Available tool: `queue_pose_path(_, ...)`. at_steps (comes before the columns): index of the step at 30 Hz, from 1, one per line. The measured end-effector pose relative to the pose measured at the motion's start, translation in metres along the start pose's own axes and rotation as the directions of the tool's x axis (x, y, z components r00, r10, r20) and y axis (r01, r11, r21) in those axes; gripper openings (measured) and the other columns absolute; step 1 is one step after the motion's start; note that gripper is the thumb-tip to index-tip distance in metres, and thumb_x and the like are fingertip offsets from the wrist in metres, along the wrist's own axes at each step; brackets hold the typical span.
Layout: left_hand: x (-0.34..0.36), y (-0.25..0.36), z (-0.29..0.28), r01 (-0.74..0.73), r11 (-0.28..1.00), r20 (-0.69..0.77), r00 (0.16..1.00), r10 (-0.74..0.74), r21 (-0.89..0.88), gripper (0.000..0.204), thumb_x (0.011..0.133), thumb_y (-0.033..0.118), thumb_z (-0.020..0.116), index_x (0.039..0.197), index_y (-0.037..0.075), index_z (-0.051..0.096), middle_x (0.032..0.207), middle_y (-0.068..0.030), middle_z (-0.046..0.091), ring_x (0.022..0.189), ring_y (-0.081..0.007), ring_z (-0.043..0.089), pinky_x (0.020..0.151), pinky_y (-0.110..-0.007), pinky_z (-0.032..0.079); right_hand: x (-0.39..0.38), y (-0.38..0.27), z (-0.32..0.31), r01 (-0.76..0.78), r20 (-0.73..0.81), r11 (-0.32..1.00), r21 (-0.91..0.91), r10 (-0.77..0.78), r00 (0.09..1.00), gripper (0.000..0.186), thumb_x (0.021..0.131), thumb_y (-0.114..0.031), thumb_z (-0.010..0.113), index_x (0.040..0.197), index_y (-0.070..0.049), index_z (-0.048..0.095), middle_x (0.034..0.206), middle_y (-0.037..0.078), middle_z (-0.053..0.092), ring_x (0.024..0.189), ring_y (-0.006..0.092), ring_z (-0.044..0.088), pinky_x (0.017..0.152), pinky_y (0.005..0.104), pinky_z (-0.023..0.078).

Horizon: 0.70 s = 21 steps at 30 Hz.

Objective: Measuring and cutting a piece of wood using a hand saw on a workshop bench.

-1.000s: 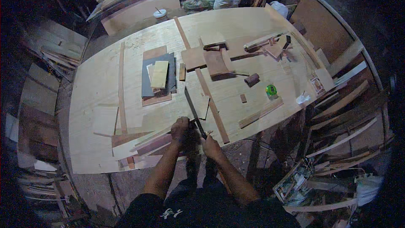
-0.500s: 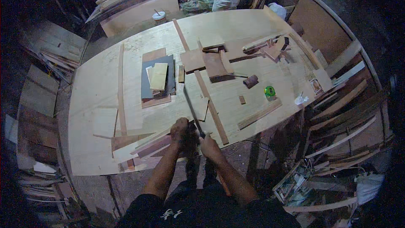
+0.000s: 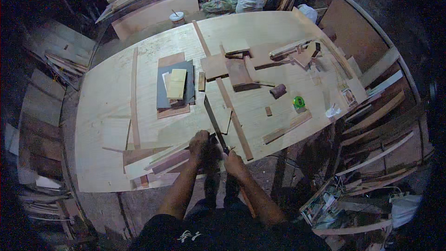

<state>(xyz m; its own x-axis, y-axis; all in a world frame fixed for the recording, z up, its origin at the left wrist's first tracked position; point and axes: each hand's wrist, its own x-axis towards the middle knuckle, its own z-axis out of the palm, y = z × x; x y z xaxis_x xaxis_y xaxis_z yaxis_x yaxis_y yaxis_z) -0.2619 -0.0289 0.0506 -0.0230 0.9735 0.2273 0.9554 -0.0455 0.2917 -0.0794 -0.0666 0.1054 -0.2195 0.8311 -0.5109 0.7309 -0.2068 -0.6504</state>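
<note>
My right hand (image 3: 235,162) is closed around the handle of a handsaw (image 3: 213,117). Its long dark blade points away from me over the near edge of the pale wooden tabletop (image 3: 102,135). Just left of the blade, my left hand (image 3: 200,143) is closed at the table edge, on what looks like a wooden strip (image 3: 179,150); its fingers hide most of the grip. More strips and a mauve board (image 3: 169,161) lie beside that hand. A thin pale panel (image 3: 226,120) rests right of the blade.
Beyond the hands sit stacked grey and wood boards (image 3: 175,83) and a small block (image 3: 201,82). To the right are a brown wooden assembly (image 3: 239,73), a sandpaper roll (image 3: 278,91), a green tape measure (image 3: 298,102) and a wood offcut (image 3: 288,128). Scrap boards (image 3: 376,158) lean beyond the table's right side.
The right hand and saw have shifted slightly right and toward me. More of the blade's flat side now shows. My left hand has stayed nearly in place.
</note>
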Motion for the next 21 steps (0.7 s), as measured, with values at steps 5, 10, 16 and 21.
queue_pose_path(5, 0.007, 0.014, -0.017, -0.049, 0.996, -0.021, 0.999, 0.048, -0.072, 0.021, 0.079, 0.019, 0.062, 0.09, 0.006, 0.049, 0.083, -0.0164, 0.057, 0.075, -0.0354, 0.061, 0.059, -0.044, 0.049, -0.003, -0.006, -0.014, -0.024, -0.004, 1.0, -0.001, 0.024, 1.0, 0.048, 0.095, -0.037, 0.045, 0.107, 0.009, 0.049, 0.097, 0.032, 0.06, 0.095, 0.0492, 0.058, 0.082, 0.0537, 0.046)
queue_pose_path(10, 0.005, 0.007, -0.011, -0.038, 0.995, -0.028, 0.999, 0.036, -0.093, 0.019, 0.079, 0.019, 0.061, 0.089, 0.007, 0.05, 0.082, -0.0161, 0.056, 0.074, -0.036, 0.06, 0.06, -0.046, 0.048, 0.006, -0.005, -0.002, -0.06, 0.022, 0.996, -0.065, 0.062, 0.998, 0.048, 0.095, -0.036, 0.046, 0.109, 0.01, 0.048, 0.098, 0.033, 0.06, 0.097, 0.0466, 0.059, 0.083, 0.052, 0.047)
queue_pose_path(16, 0.005, -0.002, 0.005, 0.043, 0.999, 0.024, 0.999, -0.042, -0.023, 0.019, 0.08, 0.022, 0.061, 0.088, 0.008, 0.052, 0.082, -0.0148, 0.056, 0.077, -0.0351, 0.059, 0.063, -0.046, 0.048, -0.004, -0.007, -0.012, -0.06, 0.053, 0.992, 0.109, 0.054, 0.997, 0.048, 0.095, -0.036, 0.046, 0.11, 0.01, 0.048, 0.095, 0.032, 0.061, 0.096, 0.046, 0.06, 0.08, 0.0528, 0.048)
queue_pose_path(21, 0.008, 0.008, -0.002, 0.011, 0.994, 0.045, 0.999, -0.006, -0.108, 0.025, 0.08, 0.027, 0.064, 0.089, 0.007, 0.053, 0.084, -0.0149, 0.056, 0.079, -0.035, 0.06, 0.063, -0.046, 0.048, -0.006, -0.001, -0.021, -0.005, 0.008, 1.0, 0.001, 0.005, 1.0, 0.048, 0.095, -0.036, 0.046, 0.11, 0.01, 0.048, 0.094, 0.031, 0.061, 0.094, 0.0468, 0.06, 0.08, 0.0532, 0.048)
